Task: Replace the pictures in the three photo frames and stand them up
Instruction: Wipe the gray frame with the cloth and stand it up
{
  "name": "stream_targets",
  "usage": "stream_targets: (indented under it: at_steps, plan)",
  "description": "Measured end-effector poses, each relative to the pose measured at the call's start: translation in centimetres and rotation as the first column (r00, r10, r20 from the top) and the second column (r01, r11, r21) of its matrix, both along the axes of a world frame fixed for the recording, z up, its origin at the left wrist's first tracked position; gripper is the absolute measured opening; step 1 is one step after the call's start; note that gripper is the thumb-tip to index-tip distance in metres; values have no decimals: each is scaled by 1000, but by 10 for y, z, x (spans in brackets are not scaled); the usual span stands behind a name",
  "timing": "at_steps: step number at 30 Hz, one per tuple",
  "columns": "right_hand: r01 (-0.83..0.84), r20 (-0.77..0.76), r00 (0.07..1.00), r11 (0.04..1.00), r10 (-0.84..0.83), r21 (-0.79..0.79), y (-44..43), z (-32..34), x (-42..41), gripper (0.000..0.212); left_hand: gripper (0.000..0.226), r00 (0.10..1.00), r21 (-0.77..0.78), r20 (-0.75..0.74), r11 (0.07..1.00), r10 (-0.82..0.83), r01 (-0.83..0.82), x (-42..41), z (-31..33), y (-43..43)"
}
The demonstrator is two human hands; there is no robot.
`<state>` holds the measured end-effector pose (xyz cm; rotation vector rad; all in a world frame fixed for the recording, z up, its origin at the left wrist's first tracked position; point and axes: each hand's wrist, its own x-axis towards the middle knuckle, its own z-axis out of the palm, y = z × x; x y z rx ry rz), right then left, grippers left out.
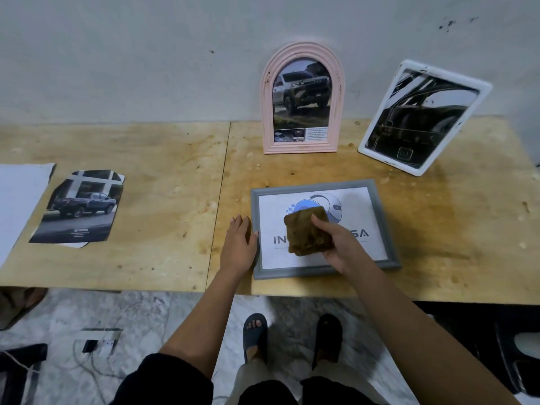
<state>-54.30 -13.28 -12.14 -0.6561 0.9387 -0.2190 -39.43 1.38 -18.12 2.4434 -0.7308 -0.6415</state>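
A grey rectangular photo frame [377, 200] lies flat, face up, near the table's front edge and shows a helmet logo picture. My right hand [336, 241] grips a brown folded cloth [306, 230] over its glass. My left hand [239, 238] rests with straight fingers against the frame's left edge. A pink arched frame [302, 97] with a pickup picture stands upright against the wall. A white rectangular frame [420, 116] with a dark car-interior picture leans tilted at the back right.
A loose pickup picture [79, 207] lies at the left of the plywood table [163, 171], beside white paper [17, 200] at the left edge. On the floor are a power strip [100, 340] with cables and my feet in slippers.
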Motion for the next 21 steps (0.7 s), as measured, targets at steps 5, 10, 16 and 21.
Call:
stream_targets:
  at_steps: [5, 10, 16, 21]
  plan:
    - [38, 283, 959, 999, -27, -31, -12, 18, -2, 48, 54, 1000, 24, 4, 1000, -14, 14, 0, 1, -1]
    - [139, 501, 844, 980, -191, 139, -17, 25, 6, 63, 54, 1000, 52, 5, 998, -25, 25, 1, 1, -1]
    - [257, 504, 761, 903, -408, 344, -22, 18, 13, 46, 55, 998, 61, -6, 996, -60, 61, 5, 3, 0]
    - [221, 415, 856, 944, -309, 246, -24, 15, 8, 23, 55, 998, 32, -12, 998, -56, 57, 4, 2, 1]
